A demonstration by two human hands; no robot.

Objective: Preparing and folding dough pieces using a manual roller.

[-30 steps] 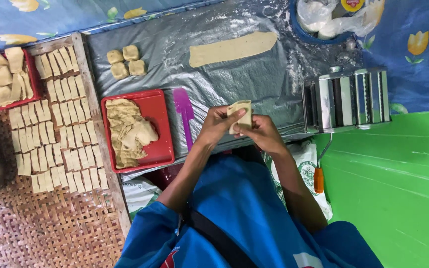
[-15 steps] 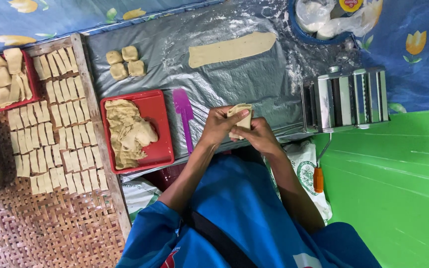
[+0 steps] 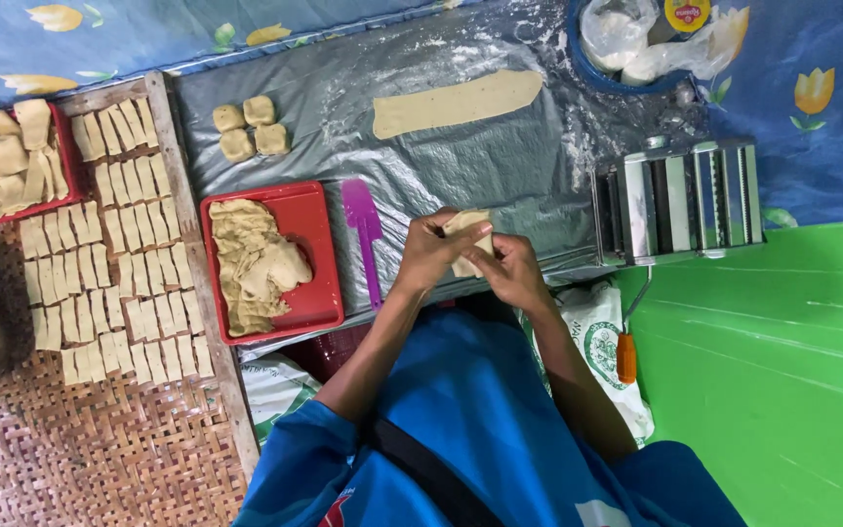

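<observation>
My left hand (image 3: 428, 252) and my right hand (image 3: 511, 270) meet over the near edge of the grey plastic sheet (image 3: 500, 166). Both pinch a small pale piece of dough (image 3: 467, 228) between their fingers. Just left of my left hand lies a purple scraper (image 3: 364, 226). A red tray (image 3: 319, 249) with a heap of thin dough pieces (image 3: 254, 263) stands further left. A long flat dough strip (image 3: 458, 102) lies at the far side of the sheet.
Several small dough lumps (image 3: 246, 129) sit at the sheet's far left. A metal dough roller machine (image 3: 683, 200) with an orange-handled crank (image 3: 626, 356) stands at the right. Rows of cut dough rectangles (image 3: 114, 244) cover a wooden board, beside another red tray (image 3: 12, 161) of pieces.
My hands have kept working the small dough piece, folding it between the fingers and shifting slightly toward me. Nothing else on the sheet has moved.
</observation>
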